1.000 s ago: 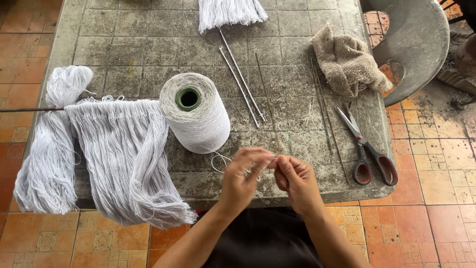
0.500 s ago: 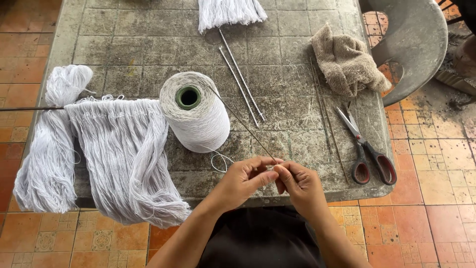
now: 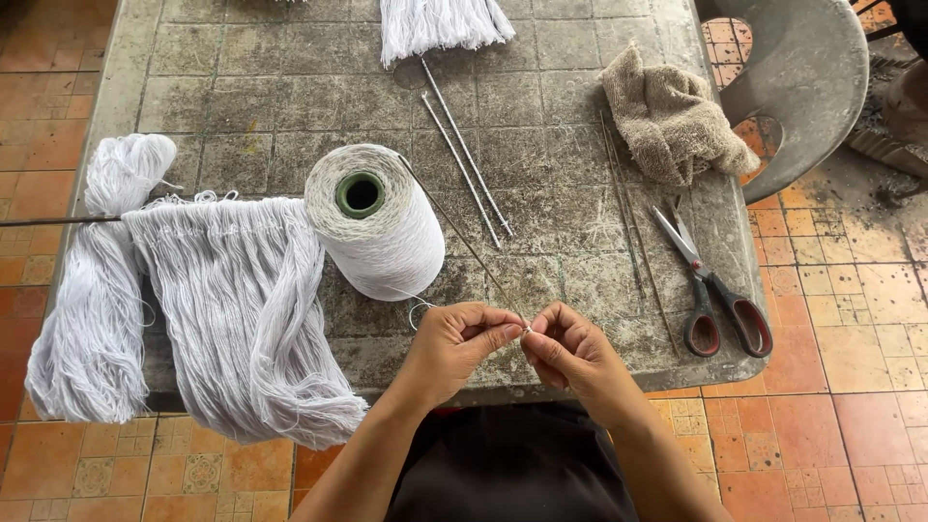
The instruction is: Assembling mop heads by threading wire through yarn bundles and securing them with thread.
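Note:
My left hand (image 3: 454,345) and my right hand (image 3: 572,354) meet fingertip to fingertip over the near edge of the grey stone table (image 3: 242,97). Between them they pinch the near end of a thin metal rod (image 3: 464,242), which slants away past a cone of white thread (image 3: 372,227). A strand of white thread (image 3: 418,307) loops from the cone toward my left fingers. Which hand holds the rod and which the thread is hard to make out.
A sheet of white fringe (image 3: 242,309) and a white skein (image 3: 92,290) hang over the left edge. Two metal rods (image 3: 464,164), a white tassel (image 3: 435,24), a beige rag (image 3: 667,116) and red-handled scissors (image 3: 710,290) lie farther off. A grey plastic chair (image 3: 802,77) stands to the right.
My left hand has dropped and closed in on my right hand. The fingertips now touch at the rod's near end. The rod now shows slanting past the cone.

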